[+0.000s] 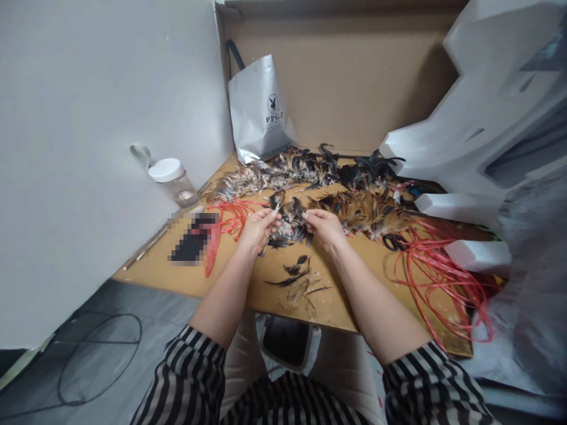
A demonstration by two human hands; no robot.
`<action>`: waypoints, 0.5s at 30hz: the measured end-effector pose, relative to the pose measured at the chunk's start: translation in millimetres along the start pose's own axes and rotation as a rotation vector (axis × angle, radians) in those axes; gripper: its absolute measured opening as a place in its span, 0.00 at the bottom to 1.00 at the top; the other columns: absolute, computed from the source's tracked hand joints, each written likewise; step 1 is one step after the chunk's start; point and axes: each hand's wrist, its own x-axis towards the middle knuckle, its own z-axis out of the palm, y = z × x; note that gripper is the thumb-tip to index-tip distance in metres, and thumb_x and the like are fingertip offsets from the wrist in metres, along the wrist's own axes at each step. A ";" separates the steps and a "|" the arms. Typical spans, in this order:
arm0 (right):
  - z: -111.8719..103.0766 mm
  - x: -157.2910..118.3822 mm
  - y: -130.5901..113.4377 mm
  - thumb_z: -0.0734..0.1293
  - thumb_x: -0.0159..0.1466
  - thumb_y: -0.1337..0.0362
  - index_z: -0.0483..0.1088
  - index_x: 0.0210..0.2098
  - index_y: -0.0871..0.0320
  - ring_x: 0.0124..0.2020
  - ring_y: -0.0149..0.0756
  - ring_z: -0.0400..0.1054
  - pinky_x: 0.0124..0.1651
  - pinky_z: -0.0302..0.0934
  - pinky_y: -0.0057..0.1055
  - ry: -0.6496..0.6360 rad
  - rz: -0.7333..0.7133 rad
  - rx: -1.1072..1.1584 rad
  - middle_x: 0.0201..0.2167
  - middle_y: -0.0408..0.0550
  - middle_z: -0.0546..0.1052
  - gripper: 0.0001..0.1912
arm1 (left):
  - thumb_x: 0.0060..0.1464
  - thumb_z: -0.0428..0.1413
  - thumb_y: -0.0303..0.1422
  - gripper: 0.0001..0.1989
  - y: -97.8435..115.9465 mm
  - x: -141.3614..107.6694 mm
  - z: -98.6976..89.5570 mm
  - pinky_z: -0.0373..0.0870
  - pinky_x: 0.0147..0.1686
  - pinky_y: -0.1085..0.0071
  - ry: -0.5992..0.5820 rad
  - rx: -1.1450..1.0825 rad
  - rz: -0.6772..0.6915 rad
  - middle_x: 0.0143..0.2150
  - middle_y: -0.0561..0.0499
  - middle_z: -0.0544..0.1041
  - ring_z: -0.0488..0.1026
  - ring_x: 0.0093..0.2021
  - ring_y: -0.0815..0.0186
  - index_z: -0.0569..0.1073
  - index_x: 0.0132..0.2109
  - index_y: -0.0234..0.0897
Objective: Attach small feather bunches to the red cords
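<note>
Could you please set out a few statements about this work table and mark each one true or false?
1. The left hand pinches something thin and pale. True.
2. The right hand rests on the silver bag. False: the right hand is beside dark feathers in front of the person, while the silver bag stands at the back.
3. A few loose feathers lie nearer the person than both hands. True.
4. The white-lidded jar is at the table's right end. False: the jar is at the left, by the white wall.
5. Red strips lie to both sides of the hands. True.
</note>
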 end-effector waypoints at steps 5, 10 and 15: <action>9.6 -11.1 -9.1 0.74 0.42 0.64 0.67 0.25 0.58 0.21 0.25 0.63 0.26 0.60 0.23 -0.147 0.252 0.413 0.22 0.42 0.72 0.14 | 0.40 0.61 0.31 0.11 -7.0 -0.5 -1.0 0.64 0.21 0.83 -0.102 0.027 -0.110 0.30 0.49 0.75 0.71 0.25 0.75 0.70 0.31 0.31; 17.1 -15.5 -6.9 0.74 0.43 0.64 0.66 0.25 0.59 0.20 0.22 0.61 0.23 0.56 0.20 -0.189 0.267 0.492 0.20 0.39 0.71 0.14 | 0.42 0.61 0.31 0.11 -10.8 -1.2 -0.1 0.64 0.21 0.83 -0.171 0.046 -0.165 0.32 0.47 0.76 0.73 0.26 0.73 0.70 0.33 0.30; 21.8 -15.5 -1.4 0.74 0.42 0.64 0.66 0.25 0.59 0.18 0.22 0.59 0.20 0.51 0.20 -0.140 0.242 0.530 0.17 0.37 0.69 0.14 | 0.43 0.60 0.31 0.11 -10.3 -2.8 1.8 0.65 0.22 0.82 -0.206 0.057 -0.176 0.31 0.46 0.77 0.73 0.26 0.73 0.71 0.34 0.29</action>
